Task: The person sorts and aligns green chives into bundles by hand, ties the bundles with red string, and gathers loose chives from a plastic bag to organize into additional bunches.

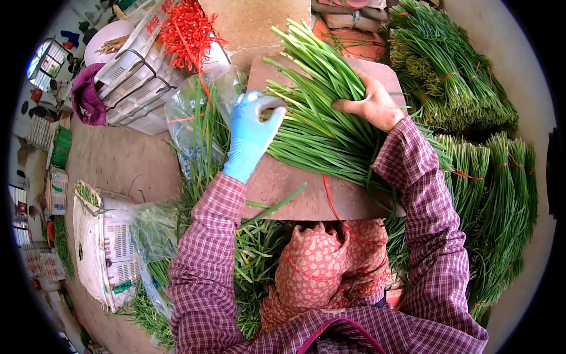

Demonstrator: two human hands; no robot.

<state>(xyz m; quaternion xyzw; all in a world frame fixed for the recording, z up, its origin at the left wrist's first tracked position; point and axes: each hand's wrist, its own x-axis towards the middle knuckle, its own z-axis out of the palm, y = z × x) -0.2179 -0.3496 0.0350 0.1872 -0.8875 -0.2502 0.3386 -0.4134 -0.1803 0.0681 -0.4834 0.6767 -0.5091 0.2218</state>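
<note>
A loose bunch of long green garlic chives (pixel 330 71) is gripped in my bare right hand (pixel 377 103), thumb across the front and the pale stem ends pointing up and left. Beneath it, more loose garlic chives (pixel 318 141) spread over a brown board (pixel 289 197). My left hand (pixel 253 124), in a blue and white glove, is at the left edge of these stems. Its thumb and forefinger are bent together in a pinch by the stem ends; what sits between the tips is too small to make out. A red tie strip (pixel 329 197) hangs over the board's near edge.
Tied chive bundles (pixel 448 71) are stacked at the right, with more bundles (pixel 501 206) below. Red strips (pixel 186 32) hang beside white crates (pixel 141 76) at upper left. Clear plastic bags (pixel 156 230) and loose greens (pixel 256 253) lie left of my legs.
</note>
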